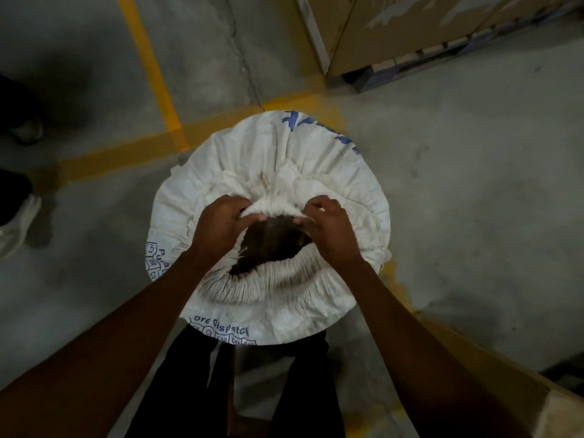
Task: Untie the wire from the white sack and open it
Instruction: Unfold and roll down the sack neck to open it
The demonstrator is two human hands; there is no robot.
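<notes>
A full white sack (271, 153) with blue print stands upright on the floor in front of me. Its pleated mouth (268, 286) is parted, and dark contents (268, 245) show through the gap. My left hand (218, 226) pinches the far-left part of the gathered rim. My right hand (331, 229) pinches the far-right part of the same rim. Both hands sit on either side of the opening. I see no wire in this view.
Yellow floor lines (151, 74) run behind the sack on grey concrete. A cardboard-clad pallet (410, 33) stands at the top right, and a cardboard box edge (512, 380) lies at the lower right. Another person's shoes (15, 222) are at the left edge.
</notes>
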